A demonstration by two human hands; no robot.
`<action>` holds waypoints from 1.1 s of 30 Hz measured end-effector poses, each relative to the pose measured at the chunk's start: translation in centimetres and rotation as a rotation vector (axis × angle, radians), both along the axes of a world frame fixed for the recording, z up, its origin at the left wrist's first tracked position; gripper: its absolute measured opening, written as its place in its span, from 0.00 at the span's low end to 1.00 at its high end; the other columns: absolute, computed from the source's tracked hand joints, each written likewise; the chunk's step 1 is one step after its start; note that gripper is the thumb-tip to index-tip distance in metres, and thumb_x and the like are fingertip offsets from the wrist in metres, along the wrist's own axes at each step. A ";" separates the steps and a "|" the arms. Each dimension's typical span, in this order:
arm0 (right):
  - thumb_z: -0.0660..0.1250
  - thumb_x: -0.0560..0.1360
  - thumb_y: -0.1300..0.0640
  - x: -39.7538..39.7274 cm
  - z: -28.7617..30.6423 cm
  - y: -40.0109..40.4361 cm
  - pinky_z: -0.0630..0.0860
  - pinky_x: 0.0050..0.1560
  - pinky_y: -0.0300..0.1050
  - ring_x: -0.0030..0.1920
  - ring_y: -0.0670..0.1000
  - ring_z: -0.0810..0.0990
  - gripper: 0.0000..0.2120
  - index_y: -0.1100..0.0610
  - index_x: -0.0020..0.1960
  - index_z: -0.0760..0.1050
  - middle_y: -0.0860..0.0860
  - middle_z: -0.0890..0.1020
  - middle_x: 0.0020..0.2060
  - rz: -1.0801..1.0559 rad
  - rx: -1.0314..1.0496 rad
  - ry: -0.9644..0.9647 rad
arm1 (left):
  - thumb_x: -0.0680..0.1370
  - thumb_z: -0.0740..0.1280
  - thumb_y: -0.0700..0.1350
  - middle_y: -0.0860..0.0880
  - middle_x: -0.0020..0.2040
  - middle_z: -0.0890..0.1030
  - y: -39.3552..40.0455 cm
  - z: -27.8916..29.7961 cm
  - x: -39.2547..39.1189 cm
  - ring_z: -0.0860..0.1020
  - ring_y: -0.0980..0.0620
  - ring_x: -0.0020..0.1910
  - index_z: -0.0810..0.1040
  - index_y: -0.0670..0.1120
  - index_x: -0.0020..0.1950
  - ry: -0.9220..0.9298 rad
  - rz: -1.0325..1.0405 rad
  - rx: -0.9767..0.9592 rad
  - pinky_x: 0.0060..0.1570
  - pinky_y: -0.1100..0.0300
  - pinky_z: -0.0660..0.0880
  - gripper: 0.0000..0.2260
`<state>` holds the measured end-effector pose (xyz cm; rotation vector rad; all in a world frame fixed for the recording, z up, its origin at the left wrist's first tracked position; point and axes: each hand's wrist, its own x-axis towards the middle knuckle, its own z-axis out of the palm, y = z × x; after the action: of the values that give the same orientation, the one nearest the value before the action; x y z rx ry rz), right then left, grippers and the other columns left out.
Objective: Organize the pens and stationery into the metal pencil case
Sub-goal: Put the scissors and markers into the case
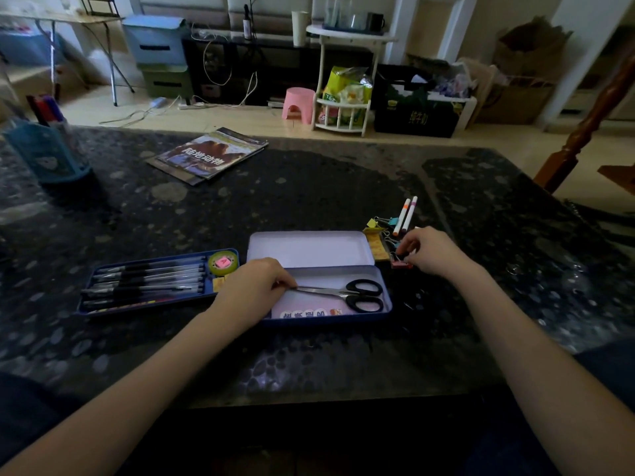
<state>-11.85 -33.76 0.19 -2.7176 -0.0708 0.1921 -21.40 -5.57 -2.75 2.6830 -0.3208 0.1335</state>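
The blue metal pencil case (386, 283) lies open in front of me, its pale lid (309, 247) folded back. Black-handled scissors (357, 294) lie inside it, and my left hand (252, 290) pinches their blade tips. A row of round stickers (304, 313) sits along the case's near edge. My right hand (433, 250) pinches a pink binder clip (400, 263) just right of the case. More binder clips (383, 222), a yellow ruler (377, 247) and two white markers (406, 215) lie behind it. An inner tray (86, 297) at the left holds several black pens (147, 280) and a tape roll (223, 263).
A stack of magazines (209, 154) lies at the back of the dark stone table (309, 187). A blue pen holder (44, 151) stands at the far left edge. A wooden chair (591, 125) stands beyond the right corner, and household clutter lines the far wall.
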 end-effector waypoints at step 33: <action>0.71 0.72 0.62 0.5 -0.5 -0.1 0.72 0.52 0.41 0.51 0.49 0.77 0.16 0.56 0.59 0.78 0.54 0.80 0.55 0.020 -0.060 -0.024 | 0.79 0.60 0.43 0.51 0.57 0.79 0.9 0.2 0.4 0.75 0.51 0.56 0.76 0.56 0.63 0.002 -0.109 0.196 0.51 0.55 0.75 0.15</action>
<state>-11.40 -33.87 -0.33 -2.7802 -0.1003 0.1703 -21.04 -4.65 -2.60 2.8506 -0.5022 0.0692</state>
